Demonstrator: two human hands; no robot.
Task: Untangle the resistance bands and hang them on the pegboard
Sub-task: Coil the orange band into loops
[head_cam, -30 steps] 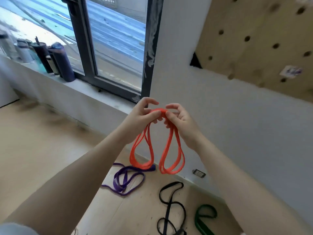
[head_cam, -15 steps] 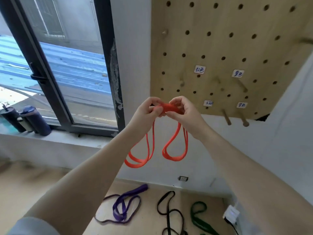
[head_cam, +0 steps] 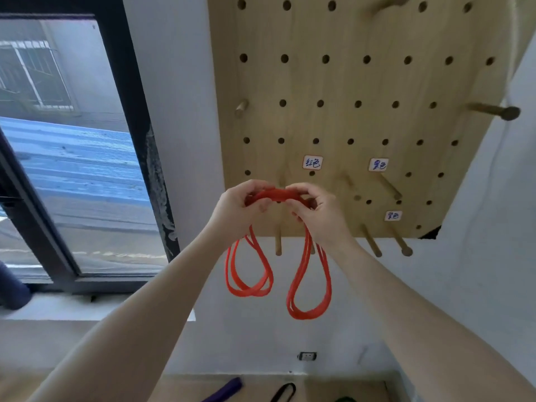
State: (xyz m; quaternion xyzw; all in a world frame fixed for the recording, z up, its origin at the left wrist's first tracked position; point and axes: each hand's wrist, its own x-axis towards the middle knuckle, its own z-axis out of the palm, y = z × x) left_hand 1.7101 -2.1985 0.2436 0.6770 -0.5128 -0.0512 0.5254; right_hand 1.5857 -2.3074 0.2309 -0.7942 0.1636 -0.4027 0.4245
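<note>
Up it comes! In the last second the view has swung from the floor and the window sill to the pegboard point(head_cam: 333, 117), which now fills the upper middle of the frame, and both hands have carried the red band point(head_cam: 274, 195) right up in front of its lower edge.

The left hand point(head_cam: 237, 211) and the right hand point(head_cam: 316, 213) sit close together. The fingers of each are curled and clamped on the gathered top of the red band, thumbs pressing it from below. The band is folded into several strands. Two doubled loops hang free beneath the hands, one under each, with the right loop dropping a little lower.

That gathered top now sits just below the label point(head_cam: 312, 162) on the board's lower left, and a wooden peg point(head_cam: 278, 240) juts out at the bottom edge between the two hands. My read: the untangling of this band looks finished and the hanging step is on, with that peg or a hidden one behind the band the likely target.

Plenty left, though. At the bottom edge of the frame the purple band point(head_cam: 224, 390), the black band point(head_cam: 285, 390) and a sliver of green band point(head_cam: 345, 399) lie on the floor point(head_cam: 179, 387).
</note>
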